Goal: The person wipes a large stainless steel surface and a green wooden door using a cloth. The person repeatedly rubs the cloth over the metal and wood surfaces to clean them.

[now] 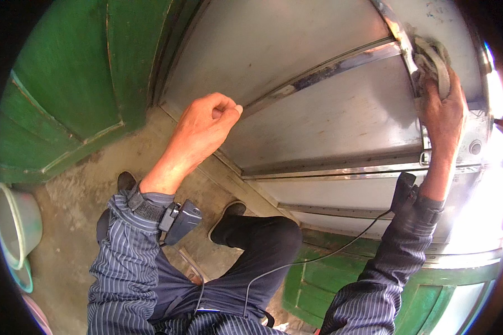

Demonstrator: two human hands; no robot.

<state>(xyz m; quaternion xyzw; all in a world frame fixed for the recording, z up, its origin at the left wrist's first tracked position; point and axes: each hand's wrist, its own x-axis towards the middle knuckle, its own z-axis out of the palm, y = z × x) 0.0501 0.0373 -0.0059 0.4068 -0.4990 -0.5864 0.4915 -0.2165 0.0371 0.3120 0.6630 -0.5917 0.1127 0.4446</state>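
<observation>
My right hand (pixel 444 102) grips a bunched grey cloth (pixel 434 63) and presses it against the metal door (pixel 327 113), close to a shiny metal strip. Below that hand, a small metal ring latch (pixel 425 158) sits at the door's edge. My left hand (pixel 209 125) is raised in front of the door's lower part, its fingers curled and thumb against the forefinger. Nothing shows in it; the inside of the fingers is hidden. Both wrists carry strapped black devices with cables.
A green wooden door (pixel 75 71) stands at the left. Pale plastic basins (pixel 29 222) rest on the concrete floor (pixel 71 251) at the lower left. More green panelling (pixel 331 280) is at the lower right. A cable (pixel 318 260) runs from the right wrist across my lap.
</observation>
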